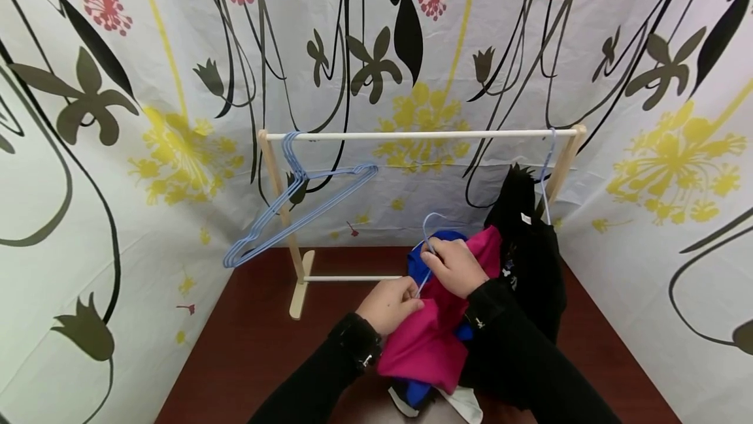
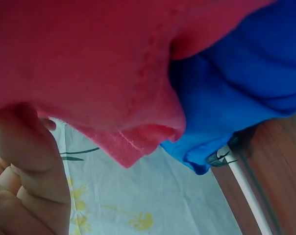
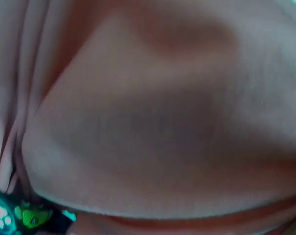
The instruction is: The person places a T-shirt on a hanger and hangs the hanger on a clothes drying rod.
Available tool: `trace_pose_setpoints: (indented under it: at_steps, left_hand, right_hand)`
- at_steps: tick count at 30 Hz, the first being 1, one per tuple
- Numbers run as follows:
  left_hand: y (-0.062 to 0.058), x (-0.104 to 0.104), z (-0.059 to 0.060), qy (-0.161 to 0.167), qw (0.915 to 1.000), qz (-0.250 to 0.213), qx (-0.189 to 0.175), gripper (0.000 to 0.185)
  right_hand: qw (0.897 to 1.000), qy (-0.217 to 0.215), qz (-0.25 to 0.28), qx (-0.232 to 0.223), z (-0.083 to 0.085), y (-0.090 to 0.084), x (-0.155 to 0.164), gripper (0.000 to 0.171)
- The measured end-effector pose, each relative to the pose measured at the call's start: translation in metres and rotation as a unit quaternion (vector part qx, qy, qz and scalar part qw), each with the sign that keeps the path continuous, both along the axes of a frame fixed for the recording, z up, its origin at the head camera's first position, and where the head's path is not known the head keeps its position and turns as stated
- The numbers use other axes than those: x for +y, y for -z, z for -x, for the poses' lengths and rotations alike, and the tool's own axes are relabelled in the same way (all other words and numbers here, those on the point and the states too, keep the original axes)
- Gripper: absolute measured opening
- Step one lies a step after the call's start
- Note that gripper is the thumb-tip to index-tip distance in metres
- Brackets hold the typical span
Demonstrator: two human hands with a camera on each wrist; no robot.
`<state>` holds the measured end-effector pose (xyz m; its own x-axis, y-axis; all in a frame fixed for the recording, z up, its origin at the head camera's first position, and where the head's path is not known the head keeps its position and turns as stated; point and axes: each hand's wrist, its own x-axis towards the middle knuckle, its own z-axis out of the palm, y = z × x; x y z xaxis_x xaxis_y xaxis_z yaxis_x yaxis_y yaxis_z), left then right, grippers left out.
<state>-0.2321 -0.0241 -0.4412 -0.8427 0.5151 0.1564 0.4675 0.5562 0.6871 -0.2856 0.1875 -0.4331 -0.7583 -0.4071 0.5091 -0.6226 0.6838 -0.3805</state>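
Below its hook, a light blue hanger (image 1: 432, 218) is gripped by my right hand (image 1: 454, 266). My left hand (image 1: 388, 305) pinches the edge of a bright pink garment (image 1: 435, 345) by the hanger's lower arm, which slants down to those fingers. In the left wrist view the pink cloth (image 2: 89, 63) spreads over the left fingers (image 2: 35, 161), and blue cloth (image 2: 236, 83) lies beside it. Behind the right hand, a blue garment (image 1: 450, 236) shows in the head view. A close, blurred surface fills most of the right wrist view.
A wooden rack with a white rail (image 1: 412, 136) stands at the back of the dark red table (image 1: 235, 345). Several blue hangers (image 1: 294, 215) hang at its left end. A black garment (image 1: 529, 267) hangs at the right, beside a hanger (image 1: 547, 176). White cloth (image 1: 465, 404) lies at the front.
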Motion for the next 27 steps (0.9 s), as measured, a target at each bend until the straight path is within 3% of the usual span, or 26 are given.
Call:
trace_pose_setpoints:
  at_steps: [4, 8, 13, 18, 22, 27]
  left_hand:
    - [0.002, -0.003, -0.001, 0.005, 0.9999, -0.007, -0.006, 0.017]
    - [0.002, -0.005, -0.002, 0.002, 0.9998, -0.016, -0.01, 0.017]
    - [0.002, -0.007, -0.005, -0.001, 0.9997, -0.018, -0.019, 0.019]
    - [0.004, -0.009, -0.007, -0.001, 0.9998, -0.012, -0.013, 0.019]
    - [0.005, -0.009, -0.009, 0.003, 0.9998, -0.012, -0.014, 0.018]
    - [0.003, -0.007, -0.011, 0.004, 0.9996, -0.017, -0.02, 0.017]
  right_hand:
    - [0.999, 0.017, -0.008, 0.026, 0.003, 0.003, 0.012, 0.027]
    - [0.997, 0.061, -0.011, 0.042, 0.008, 0.004, 0.023, 0.034]
    - [0.988, 0.133, -0.025, 0.076, 0.014, 0.006, 0.035, 0.035]
    - [0.979, 0.173, -0.028, 0.104, 0.019, 0.009, 0.048, 0.033]
    - [0.975, 0.194, -0.022, 0.105, 0.019, 0.011, 0.055, 0.033]
    - [0.977, 0.187, 0.012, 0.1, 0.015, 0.013, 0.056, 0.032]
